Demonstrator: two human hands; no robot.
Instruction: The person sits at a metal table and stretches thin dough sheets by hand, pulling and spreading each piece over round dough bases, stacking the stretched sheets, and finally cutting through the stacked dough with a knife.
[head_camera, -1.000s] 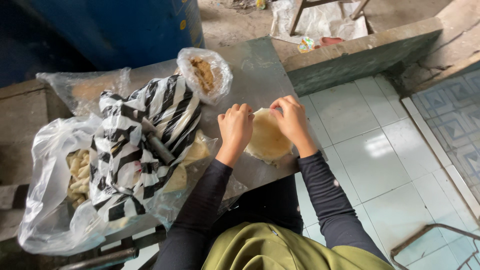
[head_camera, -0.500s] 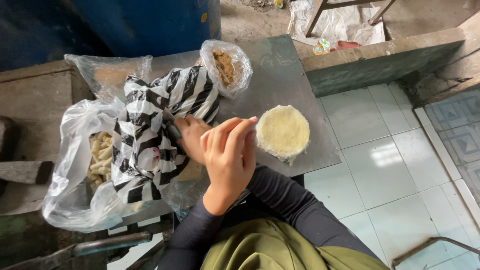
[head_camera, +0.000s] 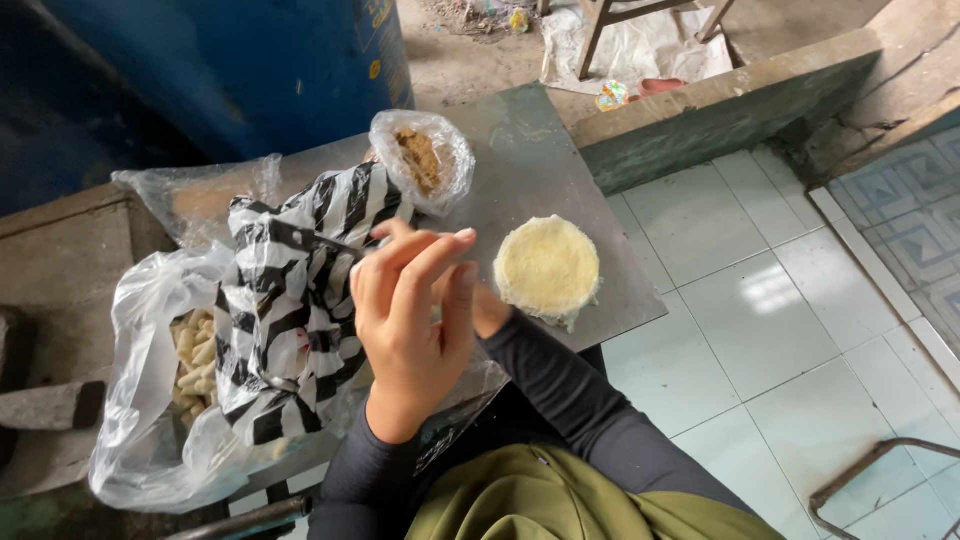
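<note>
Since the earlier frames both hands have left the round pale yellow dough disc (head_camera: 547, 268); it now lies alone on the grey metal tabletop (head_camera: 520, 170), near the right edge. The left hand (head_camera: 410, 320) is raised in front of the camera, fingers loosely curled and close together, holding nothing visible. The right hand (head_camera: 487, 308) is mostly hidden behind the left hand; only a bit of it shows beside the disc, so its finger state cannot be told. A black-and-white striped bag (head_camera: 290, 300) sits just left of the left hand, its contents hidden. A clear bag of pale finger-shaped pieces (head_camera: 165, 370) lies further left, and a small clear bag of brown filling (head_camera: 425, 160) behind. A blue barrel (head_camera: 230, 70) is cut off at the top.
</note>
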